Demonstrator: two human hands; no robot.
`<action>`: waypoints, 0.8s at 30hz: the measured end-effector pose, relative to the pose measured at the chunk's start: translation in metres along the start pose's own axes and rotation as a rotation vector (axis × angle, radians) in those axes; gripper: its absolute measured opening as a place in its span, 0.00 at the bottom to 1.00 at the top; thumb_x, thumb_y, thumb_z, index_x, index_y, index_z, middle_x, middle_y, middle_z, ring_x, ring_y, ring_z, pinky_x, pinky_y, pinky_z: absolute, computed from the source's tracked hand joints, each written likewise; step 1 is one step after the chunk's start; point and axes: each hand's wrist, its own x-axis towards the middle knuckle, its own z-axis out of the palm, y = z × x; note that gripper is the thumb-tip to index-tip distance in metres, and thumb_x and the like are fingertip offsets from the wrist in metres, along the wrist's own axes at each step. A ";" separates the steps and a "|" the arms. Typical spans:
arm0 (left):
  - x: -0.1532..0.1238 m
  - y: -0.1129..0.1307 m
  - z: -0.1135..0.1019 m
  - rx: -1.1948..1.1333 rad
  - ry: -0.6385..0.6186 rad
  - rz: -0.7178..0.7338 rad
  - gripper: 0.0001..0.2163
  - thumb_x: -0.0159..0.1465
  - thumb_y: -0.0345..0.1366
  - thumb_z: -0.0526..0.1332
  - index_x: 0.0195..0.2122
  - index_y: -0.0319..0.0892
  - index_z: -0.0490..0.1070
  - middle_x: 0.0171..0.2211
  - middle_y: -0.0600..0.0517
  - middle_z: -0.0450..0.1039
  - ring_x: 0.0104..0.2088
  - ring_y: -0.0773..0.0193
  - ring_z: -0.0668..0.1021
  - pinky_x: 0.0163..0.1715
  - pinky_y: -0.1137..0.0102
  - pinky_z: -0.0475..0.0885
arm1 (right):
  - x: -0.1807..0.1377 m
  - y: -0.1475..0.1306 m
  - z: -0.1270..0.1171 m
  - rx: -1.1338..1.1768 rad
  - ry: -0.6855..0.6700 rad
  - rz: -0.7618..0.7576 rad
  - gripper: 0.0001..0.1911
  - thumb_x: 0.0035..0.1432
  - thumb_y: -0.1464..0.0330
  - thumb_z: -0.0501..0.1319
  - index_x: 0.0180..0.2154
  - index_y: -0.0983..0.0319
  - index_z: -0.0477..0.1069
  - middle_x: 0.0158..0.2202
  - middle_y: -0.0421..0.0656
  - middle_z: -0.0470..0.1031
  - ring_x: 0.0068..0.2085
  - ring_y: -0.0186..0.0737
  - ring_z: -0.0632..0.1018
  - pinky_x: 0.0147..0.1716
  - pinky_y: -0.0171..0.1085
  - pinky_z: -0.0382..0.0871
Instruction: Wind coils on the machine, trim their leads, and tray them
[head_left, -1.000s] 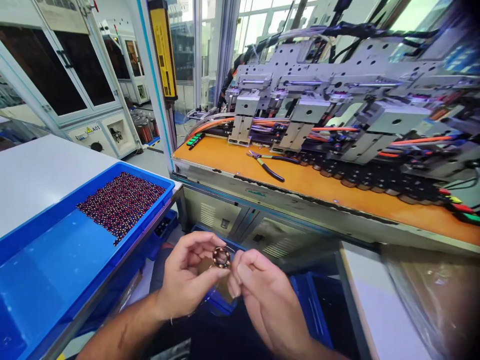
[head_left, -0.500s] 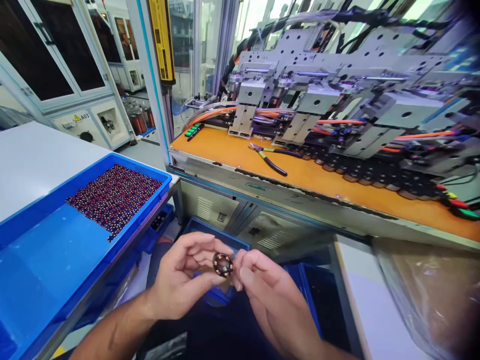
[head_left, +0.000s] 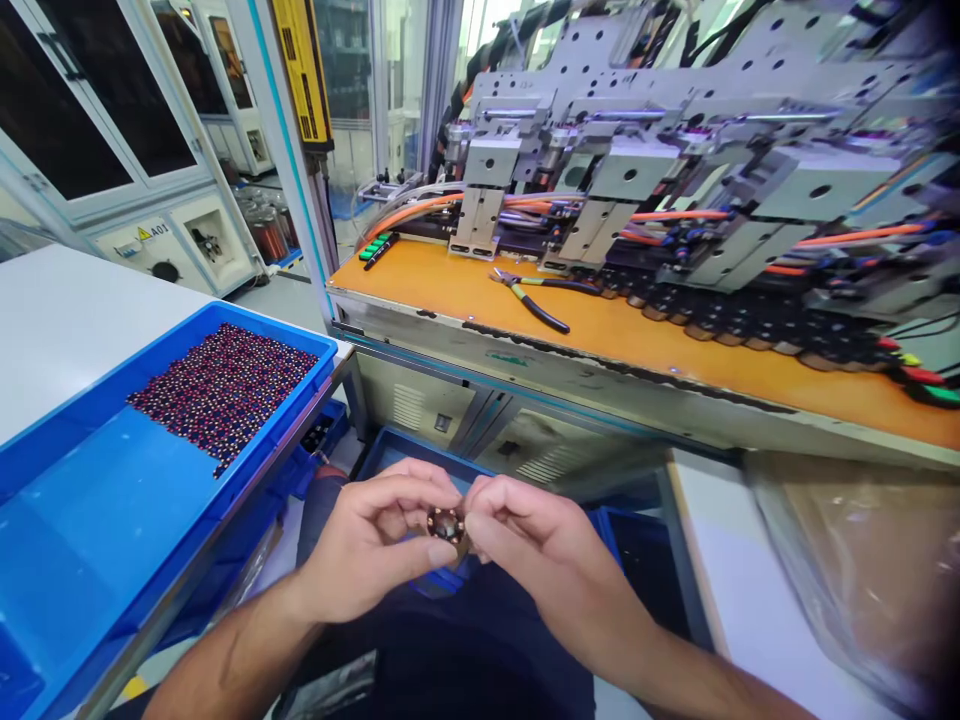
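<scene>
Between my two hands, above my lap, is a small ring-shaped motor stator (head_left: 445, 525) with a dark rim, coppery spots and an open centre that faces me. My left hand (head_left: 379, 540) is closed around its left side, the thumb along its lower front edge and the fingers behind. My right hand (head_left: 525, 545) is closed in a pinch at the stator's right edge, thumb against the fingers. Whether those fingertips also hold something tiny, such as a wire end, is hidden.
To the left, a blue tray (head_left: 97, 540) with many small dark parts (head_left: 229, 385) stands on a white table. Ahead, pliers (head_left: 536, 300) and a row of dark cylindrical parts (head_left: 720, 325) lie on an orange bench below a machine (head_left: 622, 180). Plastic wrapping (head_left: 847, 560) lies at right.
My right hand has come up and closer, its fingertips now against the stator's edge. My left thumb has shifted across the lower front of the stator. The view has tilted slightly.
</scene>
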 end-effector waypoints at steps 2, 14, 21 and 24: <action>-0.001 0.001 0.000 -0.043 0.011 -0.011 0.15 0.54 0.25 0.70 0.42 0.45 0.79 0.42 0.48 0.75 0.36 0.66 0.79 0.36 0.73 0.77 | -0.002 0.002 -0.008 -0.013 -0.048 0.014 0.19 0.63 0.58 0.59 0.25 0.62 0.64 0.25 0.38 0.64 0.28 0.32 0.64 0.28 0.33 0.60; 0.000 0.012 0.000 0.107 -0.039 -0.071 0.12 0.54 0.26 0.70 0.40 0.42 0.79 0.42 0.45 0.76 0.34 0.66 0.77 0.34 0.72 0.75 | -0.002 -0.011 -0.030 -0.130 -0.131 0.107 0.19 0.60 0.58 0.60 0.24 0.63 0.65 0.23 0.37 0.64 0.26 0.31 0.64 0.25 0.31 0.59; 0.001 0.023 -0.002 0.076 -0.155 -0.298 0.13 0.52 0.28 0.71 0.40 0.44 0.79 0.36 0.50 0.75 0.28 0.70 0.73 0.29 0.73 0.70 | 0.018 -0.021 -0.043 -0.252 -0.265 -0.137 0.11 0.57 0.62 0.66 0.39 0.62 0.73 0.41 0.44 0.72 0.40 0.37 0.73 0.41 0.35 0.69; 0.001 0.022 0.001 0.049 -0.204 -0.360 0.10 0.53 0.30 0.71 0.37 0.42 0.78 0.30 0.53 0.73 0.28 0.69 0.73 0.31 0.71 0.71 | 0.032 -0.025 -0.031 -0.159 -0.410 -0.184 0.11 0.58 0.62 0.66 0.38 0.62 0.75 0.48 0.46 0.70 0.48 0.39 0.74 0.51 0.38 0.67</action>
